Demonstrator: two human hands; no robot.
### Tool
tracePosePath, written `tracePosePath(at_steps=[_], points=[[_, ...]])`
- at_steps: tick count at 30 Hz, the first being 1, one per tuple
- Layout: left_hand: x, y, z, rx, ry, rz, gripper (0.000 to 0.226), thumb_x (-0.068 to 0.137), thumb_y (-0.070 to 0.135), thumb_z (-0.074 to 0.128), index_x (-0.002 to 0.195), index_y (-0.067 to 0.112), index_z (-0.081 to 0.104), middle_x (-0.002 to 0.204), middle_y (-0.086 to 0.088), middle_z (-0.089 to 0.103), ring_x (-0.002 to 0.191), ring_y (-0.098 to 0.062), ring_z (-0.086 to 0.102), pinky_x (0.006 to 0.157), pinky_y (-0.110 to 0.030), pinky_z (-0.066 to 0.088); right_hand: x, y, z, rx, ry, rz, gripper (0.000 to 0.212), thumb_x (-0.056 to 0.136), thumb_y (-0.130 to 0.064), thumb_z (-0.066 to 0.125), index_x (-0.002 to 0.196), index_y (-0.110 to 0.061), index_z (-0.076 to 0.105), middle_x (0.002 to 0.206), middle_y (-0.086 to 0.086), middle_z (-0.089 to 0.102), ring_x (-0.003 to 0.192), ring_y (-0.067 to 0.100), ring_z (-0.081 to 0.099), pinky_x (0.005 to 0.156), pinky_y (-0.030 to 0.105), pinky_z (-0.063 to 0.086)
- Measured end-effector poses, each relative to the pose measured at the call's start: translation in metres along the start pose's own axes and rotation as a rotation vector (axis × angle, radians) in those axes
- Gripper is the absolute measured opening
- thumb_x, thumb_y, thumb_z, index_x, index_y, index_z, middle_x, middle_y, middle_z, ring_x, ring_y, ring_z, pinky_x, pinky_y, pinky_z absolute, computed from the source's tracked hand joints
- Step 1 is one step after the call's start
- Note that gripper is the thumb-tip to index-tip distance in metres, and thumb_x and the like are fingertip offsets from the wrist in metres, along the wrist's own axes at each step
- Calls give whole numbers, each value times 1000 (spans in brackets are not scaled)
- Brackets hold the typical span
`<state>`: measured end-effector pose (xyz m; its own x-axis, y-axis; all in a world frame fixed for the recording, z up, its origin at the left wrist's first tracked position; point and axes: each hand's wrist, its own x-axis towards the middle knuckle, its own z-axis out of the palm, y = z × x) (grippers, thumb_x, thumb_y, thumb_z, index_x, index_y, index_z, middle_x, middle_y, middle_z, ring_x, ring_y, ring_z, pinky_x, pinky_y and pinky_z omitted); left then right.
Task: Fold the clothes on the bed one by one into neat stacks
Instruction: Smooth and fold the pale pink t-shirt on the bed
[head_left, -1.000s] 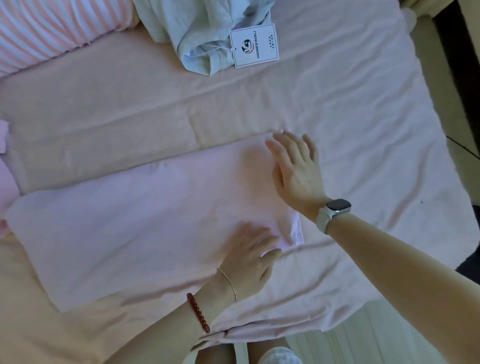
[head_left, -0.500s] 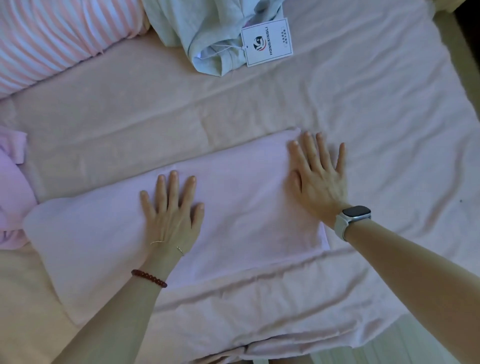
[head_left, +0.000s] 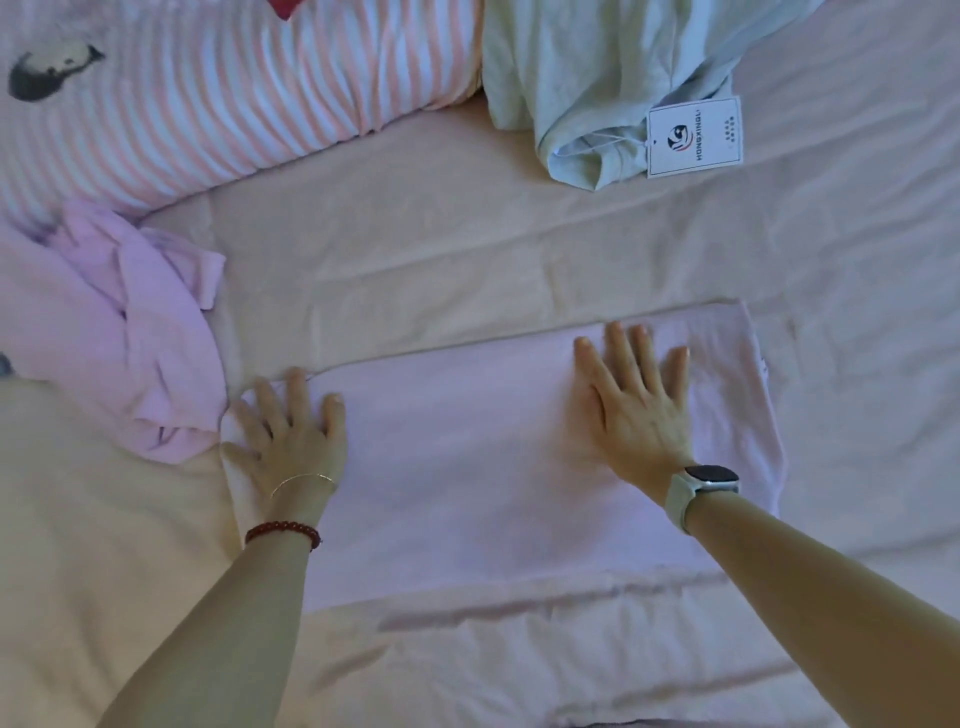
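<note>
Crumpled lilac garment lies at the left on the bed sheet, just beside the folded pink garment. Left hand presses flat, fingers spread, on its left end, having slid outward from the middle; right hand stays flat near the right end. A tagged grey garment lies beyond.

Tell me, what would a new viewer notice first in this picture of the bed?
First, the two hands pressed flat on the pink garment spread across the middle of the bed: the left hand at its left end, the right hand nearer its right end. Next, the white tag on the pale green garment at the top. A crumpled lilac garment lies at the left, below the striped pillow.
</note>
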<state>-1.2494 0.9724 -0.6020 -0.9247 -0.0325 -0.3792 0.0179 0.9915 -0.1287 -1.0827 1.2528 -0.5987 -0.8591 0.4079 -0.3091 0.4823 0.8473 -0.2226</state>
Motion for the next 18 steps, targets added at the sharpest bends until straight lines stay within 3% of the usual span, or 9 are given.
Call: tracePosePath(at_steps=[2, 4, 7, 9, 11, 12, 15, 18], points=[[0, 9, -6, -105, -49, -69, 59, 93, 51, 23, 147, 35, 4, 157, -2, -7, 143, -27, -10, 107, -65, 2, -5, 2, -6, 81, 70, 49, 50, 94, -16, 42, 144, -15, 35, 152, 17, 24, 143, 34, 16, 109, 63, 3], [-12, 27, -11, -138, -8, -35, 62, 94, 49, 29, 149, 35, 4, 157, -6, -7, 143, -28, -11, 106, -67, -1, -13, 12, -15, 138, 146, 143, 51, 90, -9, 43, 141, -9, 39, 151, 19, 27, 142, 34, 20, 109, 62, 3], [-62, 67, -12, -203, 47, 230, 64, 91, 52, 37, 148, 34, 13, 158, -8, 1, 144, -33, -1, 106, -66, 1, -36, 37, -27, 172, 270, 269, 49, 87, -8, 44, 136, -9, 47, 147, 19, 35, 138, 38, 28, 108, 63, 9], [-109, 96, -5, -205, 28, 448, 66, 86, 54, 37, 146, 29, 27, 156, -13, 14, 141, -42, 9, 103, -68, 17, -52, 53, -32, 210, 333, 363, 45, 89, -4, 48, 134, -9, 50, 144, 19, 40, 134, 41, 33, 105, 62, 20], [-152, 122, 8, -138, -17, 629, 65, 81, 52, 45, 140, 26, 41, 150, -17, 28, 136, -50, 20, 94, -72, 27, -62, 67, -33, 280, 297, 495, 45, 94, -8, 46, 138, -6, 43, 143, 20, 40, 128, 43, 37, 100, 55, 32], [-166, 132, 16, -101, -43, 651, 66, 80, 52, 50, 140, 28, 41, 151, -16, 27, 136, -50, 18, 95, -73, 22, -63, 72, -33, 318, 247, 560, 47, 94, -10, 47, 140, -3, 39, 140, 22, 42, 124, 43, 38, 97, 50, 33], [-177, 143, 43, 35, -182, 534, 72, 85, 62, 37, 146, 43, 5, 157, -4, -12, 141, -35, -16, 102, -68, -4, -58, 79, -30, 496, 176, 685, 36, 91, -12, 52, 124, 2, 49, 118, 26, 54, 111, 41, 45, 91, 43, 34], [-171, 144, 54, 92, -222, 522, 70, 85, 67, 24, 141, 46, -12, 153, 0, -25, 137, -32, -25, 101, -66, -5, -50, 76, -30, 692, 129, 792, 29, 91, -13, 48, 115, 3, 50, 107, 24, 61, 104, 40, 52, 84, 41, 40]])
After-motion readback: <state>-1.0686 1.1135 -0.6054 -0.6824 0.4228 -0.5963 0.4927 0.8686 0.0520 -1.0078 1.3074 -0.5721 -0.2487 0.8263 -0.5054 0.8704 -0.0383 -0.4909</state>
